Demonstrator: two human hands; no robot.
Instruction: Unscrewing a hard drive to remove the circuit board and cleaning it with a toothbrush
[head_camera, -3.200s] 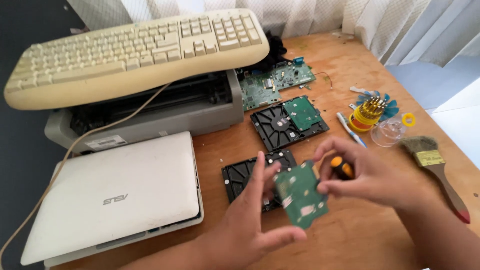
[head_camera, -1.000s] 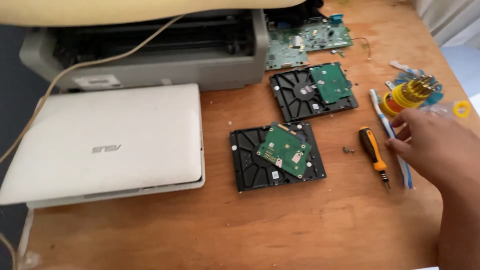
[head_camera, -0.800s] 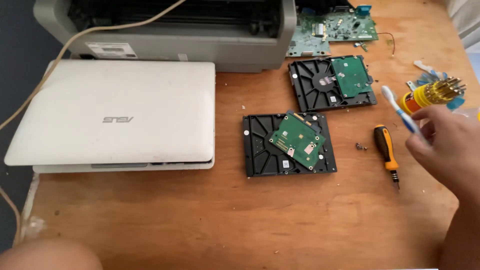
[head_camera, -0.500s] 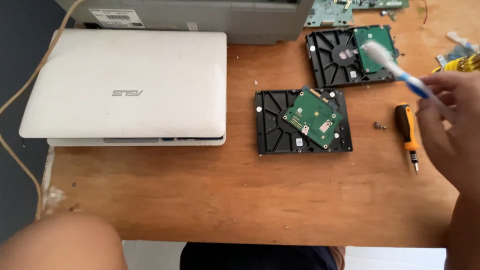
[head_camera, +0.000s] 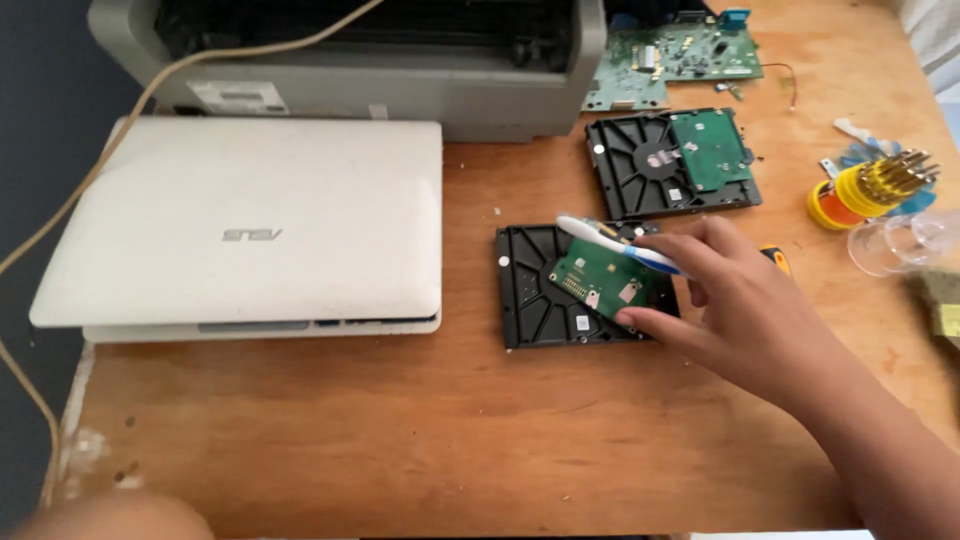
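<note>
The right hand (head_camera: 745, 300) pinches a toothbrush (head_camera: 615, 243) over the loose green board (head_camera: 608, 285) on the hard drive (head_camera: 565, 295); brushing barely begun, left grip unseen.

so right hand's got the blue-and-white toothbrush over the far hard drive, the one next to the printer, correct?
Not quite. In the head view the right hand holds the blue-and-white toothbrush over the near hard drive, the one with the loose green circuit board lying on it. The far hard drive by the printer is untouched.
</note>
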